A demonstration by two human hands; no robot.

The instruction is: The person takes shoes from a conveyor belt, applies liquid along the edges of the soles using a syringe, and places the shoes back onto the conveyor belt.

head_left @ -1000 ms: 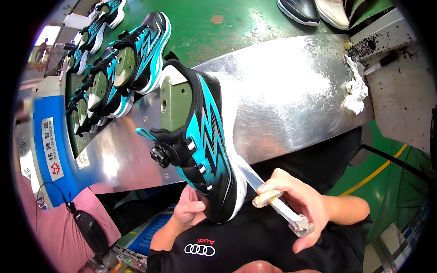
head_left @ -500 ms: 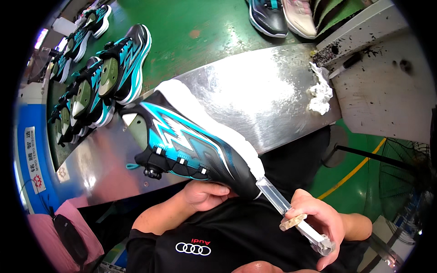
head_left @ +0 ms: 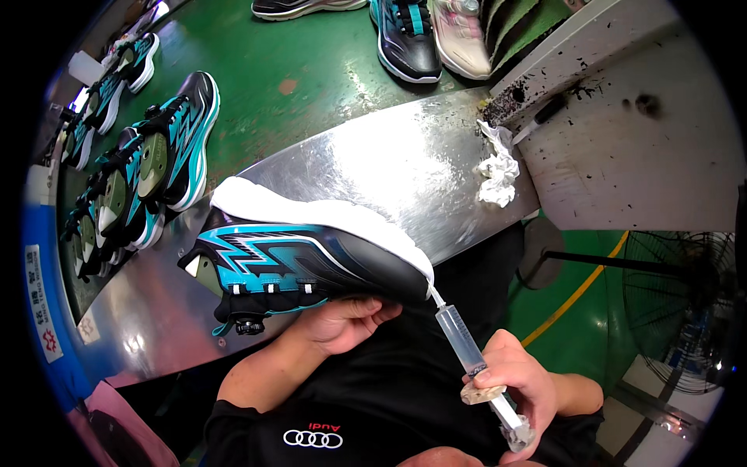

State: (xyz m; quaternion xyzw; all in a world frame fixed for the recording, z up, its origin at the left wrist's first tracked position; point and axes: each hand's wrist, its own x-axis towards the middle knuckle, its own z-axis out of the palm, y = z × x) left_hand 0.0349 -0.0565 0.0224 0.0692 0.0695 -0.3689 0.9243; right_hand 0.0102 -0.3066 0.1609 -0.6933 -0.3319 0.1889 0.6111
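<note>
shoe (head_left: 311,247)'s over the worktop (head_left: 373,144) edge, left grip (head_left: 350,321) clasping its forefoot, right grip (head_left: 510,377) pinching the syringe (head_left: 461,340); probably light, stiffened by the green last (head_left: 206,271), so hold the upper (head_left: 346,268).

Pretty bright overall, with the light seemingly coming from above. Worst glare is on the curved, silvery metal worktop (head_left: 405,148), burnt to plain white in the middle, plus a softer streak on the glossy green painted surface (head_left: 257,117) on the far side. The chunky white foam shoe sole (head_left: 311,206) is nearly blown out too. Middle's reasonably crisp, but the round black wire fan (head_left: 685,288) at right looks murky, and fisheye bending and black corners eat the edges.
</note>
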